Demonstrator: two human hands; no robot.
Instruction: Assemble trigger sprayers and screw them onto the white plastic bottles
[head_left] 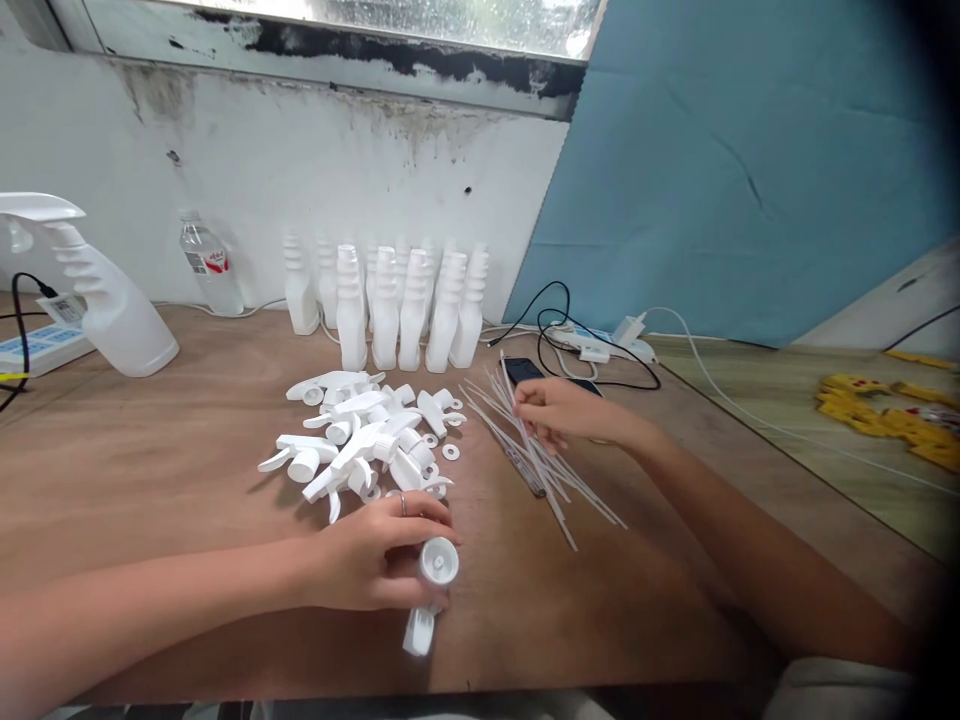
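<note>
My left hand (pixel 379 552) is closed around a white trigger sprayer head (pixel 433 588) near the table's front edge, its round cap facing up. My right hand (pixel 559 412) reaches over a fan of thin clear dip tubes (pixel 559 480) and pinches one of them, which tilts up toward the back. A pile of white sprayer heads (pixel 360 440) with small white ring washers (pixel 451 452) lies just behind my left hand.
Several white ribbed bottles (pixel 397 305) stand in rows at the wall. An assembled spray bottle (pixel 105 300), a water bottle (pixel 210 265) and a power strip (pixel 37 345) sit at the left. A phone (pixel 521 370), chargers and cables lie behind my right hand. Yellow parts (pixel 885 415) lie far right.
</note>
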